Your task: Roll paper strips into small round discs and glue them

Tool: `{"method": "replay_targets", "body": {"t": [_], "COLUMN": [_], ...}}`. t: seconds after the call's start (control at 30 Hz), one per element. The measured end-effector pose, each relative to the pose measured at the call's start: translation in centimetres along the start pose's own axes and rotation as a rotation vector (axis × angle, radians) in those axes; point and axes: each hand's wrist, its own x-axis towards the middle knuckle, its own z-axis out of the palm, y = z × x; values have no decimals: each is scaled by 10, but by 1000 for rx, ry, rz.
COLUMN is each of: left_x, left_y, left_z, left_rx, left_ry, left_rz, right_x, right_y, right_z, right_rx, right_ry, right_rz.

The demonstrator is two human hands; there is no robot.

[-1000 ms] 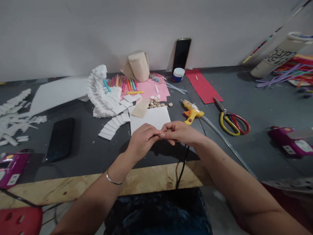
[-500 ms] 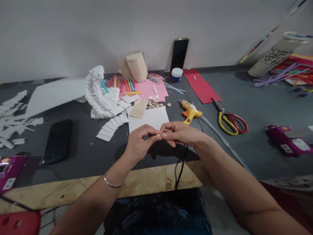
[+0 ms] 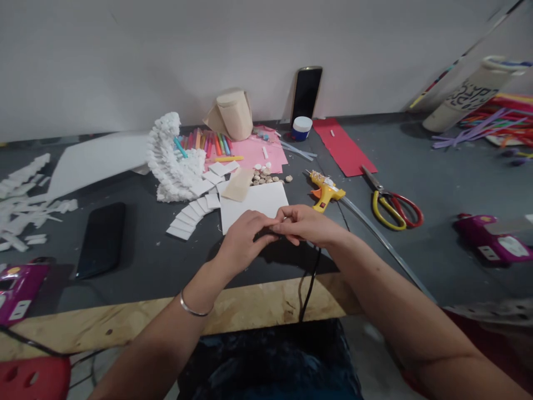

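The left hand (image 3: 244, 243) and right hand (image 3: 307, 225) have closed in, fingers (image 3: 287, 215) pressed together and pinching the small pale piece, now hidden between them, just above a white card (image 3: 260, 214) on the desk (image 3: 158, 261); a yellow glue gun (image 3: 327, 190) lies beyond.

Loads of colour on this dark grey worktop (image 3: 420, 266) with its speckled tan chipboard front edge (image 3: 125, 325): plain white card (image 3: 254, 205), bright pink paper (image 3: 266, 155), solid red paper (image 3: 343, 147), a yellow-and-orange glue gun (image 3: 325, 190), and scissors (image 3: 391, 211) with one yellow handle, one red.
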Motion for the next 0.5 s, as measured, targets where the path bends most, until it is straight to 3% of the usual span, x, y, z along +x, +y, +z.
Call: {"method": "replay_targets", "body": {"t": [0.17, 0.3, 0.5], "left_x": [-2, -1, 1], "left_y": [5, 3, 4], "left_z": [-5, -6, -6], "left_rx": [145, 29, -149], "left_ry": [26, 141, 164], "left_rz": [78, 17, -127], "right_x": [1, -1, -3], "right_y": [2, 2, 0], "right_z": [-3, -8, -11], "right_rx": [-51, -13, 61], "right_ry": [-47, -83, -125], "right_rz": [25, -3, -42]}}
